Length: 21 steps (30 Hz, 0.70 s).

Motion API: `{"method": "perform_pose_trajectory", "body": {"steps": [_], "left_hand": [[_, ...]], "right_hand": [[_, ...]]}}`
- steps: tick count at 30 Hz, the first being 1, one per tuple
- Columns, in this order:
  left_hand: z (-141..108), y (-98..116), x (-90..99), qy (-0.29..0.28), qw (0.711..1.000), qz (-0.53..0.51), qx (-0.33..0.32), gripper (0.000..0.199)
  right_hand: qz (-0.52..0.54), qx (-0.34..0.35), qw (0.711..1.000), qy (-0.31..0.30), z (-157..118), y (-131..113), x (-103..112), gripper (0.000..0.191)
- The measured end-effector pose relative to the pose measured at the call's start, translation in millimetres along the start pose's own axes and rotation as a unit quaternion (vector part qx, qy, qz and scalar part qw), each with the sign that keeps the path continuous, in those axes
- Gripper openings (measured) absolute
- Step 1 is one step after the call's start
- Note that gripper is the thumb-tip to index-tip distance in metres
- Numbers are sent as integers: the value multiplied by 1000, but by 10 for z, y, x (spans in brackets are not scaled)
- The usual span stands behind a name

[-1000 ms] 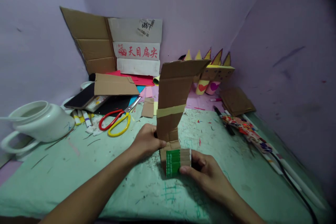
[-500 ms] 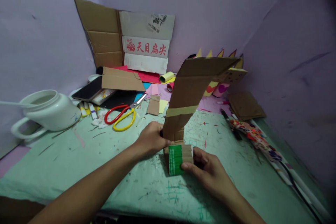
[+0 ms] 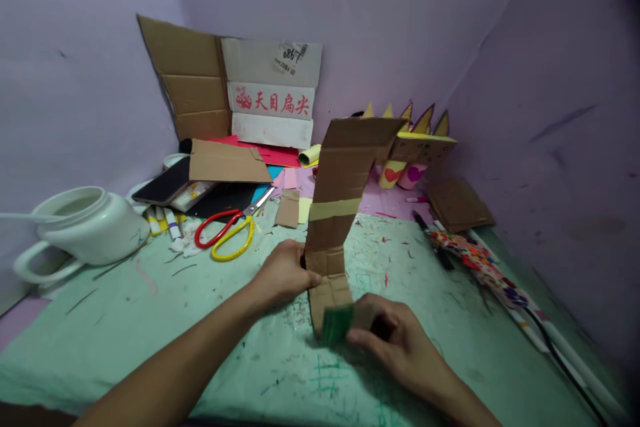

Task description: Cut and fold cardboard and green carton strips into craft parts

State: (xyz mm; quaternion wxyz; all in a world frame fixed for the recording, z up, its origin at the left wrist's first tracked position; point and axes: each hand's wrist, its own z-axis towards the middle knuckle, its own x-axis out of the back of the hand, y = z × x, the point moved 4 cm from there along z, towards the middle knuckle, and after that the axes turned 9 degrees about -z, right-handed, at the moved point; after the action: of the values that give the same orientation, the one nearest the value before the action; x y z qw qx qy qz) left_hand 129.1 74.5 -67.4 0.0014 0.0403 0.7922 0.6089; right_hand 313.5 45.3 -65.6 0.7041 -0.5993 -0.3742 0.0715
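Note:
A long brown cardboard strip (image 3: 340,180) with a pale band across it stands folded on the green-covered table, its top bent over to the right. My left hand (image 3: 286,270) pinches its left edge near the lower fold, with the thumb in front. My right hand (image 3: 395,340) grips a small corrugated piece with a green face (image 3: 337,325) between thumb and fingers. That piece is blurred and lies in front of the strip's lower end; whether the two are joined I cannot tell.
Red-and-yellow scissors (image 3: 233,230) lie behind my left hand. A white pot (image 3: 93,230) stands at the left, and a phone (image 3: 163,181) rests farther back. A printed cardboard sheet (image 3: 273,100) leans on the wall. A paint-spotted strip (image 3: 480,267) lies at the right.
The green-faced piece has moved down and toward me with my right hand, uncovering the strip's lower folds. The tall strip stands more upright. The view has shifted slightly.

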Motion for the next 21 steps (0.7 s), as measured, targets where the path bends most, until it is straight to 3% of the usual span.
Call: {"method": "perform_pose_trajectory", "body": {"steps": [4,6,8,10,15,21], "left_hand": [[46,6,9,-22,999,-46,8,28],[44,24,-3,-44,996,-77,18,30],[18,46,-26,-65,992,-103,32,31],[-24,66,-62,-84,988,-125,47,33],[-118,75,-151,-118,977,-162,70,32],[-123,68,-175,-116,976,-173,69,27]], "right_hand": [[52,88,992,-68,-113,-77,158,49],[90,64,994,11,-37,-41,357,53],[102,-27,982,154,113,42,570,41],[148,-100,961,214,311,80,648,36],[254,-110,956,97,762,-51,370,41],[286,-87,954,-3,748,-46,116,34]]}}
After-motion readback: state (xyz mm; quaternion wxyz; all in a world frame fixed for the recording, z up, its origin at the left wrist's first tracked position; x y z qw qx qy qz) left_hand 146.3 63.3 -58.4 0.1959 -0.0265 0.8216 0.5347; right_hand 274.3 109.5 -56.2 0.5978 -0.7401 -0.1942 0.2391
